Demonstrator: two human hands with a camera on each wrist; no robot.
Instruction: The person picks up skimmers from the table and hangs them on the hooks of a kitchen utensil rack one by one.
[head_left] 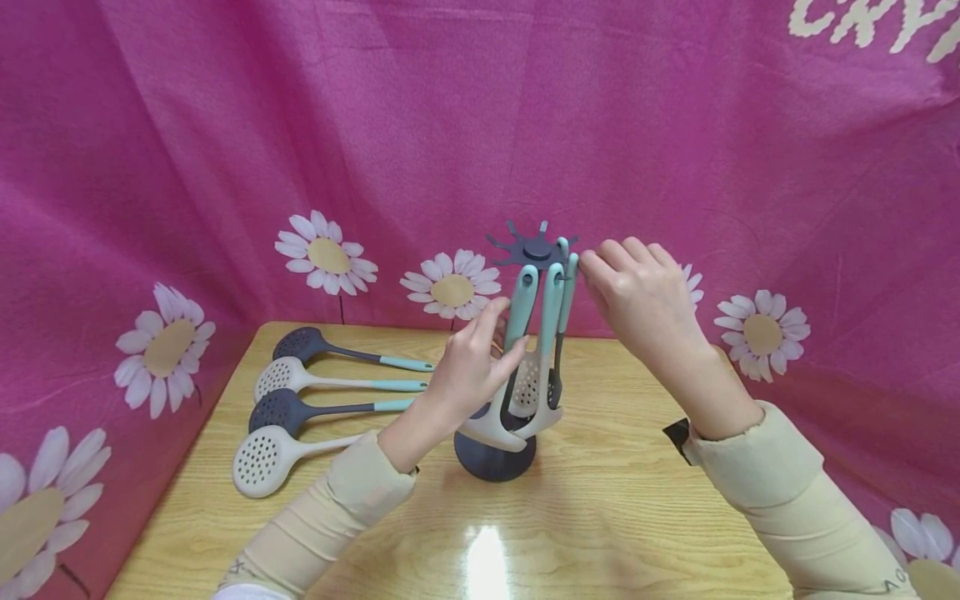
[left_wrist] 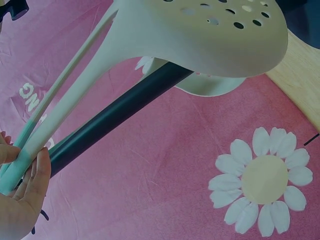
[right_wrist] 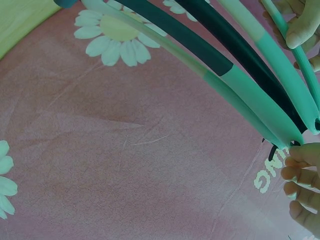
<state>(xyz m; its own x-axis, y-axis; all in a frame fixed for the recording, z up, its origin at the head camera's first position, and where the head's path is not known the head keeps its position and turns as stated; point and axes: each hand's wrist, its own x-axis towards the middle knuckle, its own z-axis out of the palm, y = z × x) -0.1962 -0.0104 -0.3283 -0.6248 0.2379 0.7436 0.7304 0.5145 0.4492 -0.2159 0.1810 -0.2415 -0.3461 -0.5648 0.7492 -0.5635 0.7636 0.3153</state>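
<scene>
Pink daisy-printed fabric point(head_left: 450, 125) backed a wooden surface point(head_left: 622, 500). Left hand point(head_left: 467, 362), centre frame, gripped a cream-and-mint utensil point(head_left: 521, 307) by its handle, at the dark stand point(head_left: 495, 462). Right hand point(head_left: 641, 292), right of the stand's top, showed curled fingers beside a dark-and-mint utensil's point(head_left: 567, 302) upper end; grip could not be determined. Four perforated skimmers point(head_left: 259, 461) lay left of centre.

Head looks downward; close wrist views share handles point(right_wrist: 262, 106).

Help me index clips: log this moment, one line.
left hand pinches teal handle; right hand near another handle, grip unclear; stand holds utensils; four perforated utensils on table
</scene>
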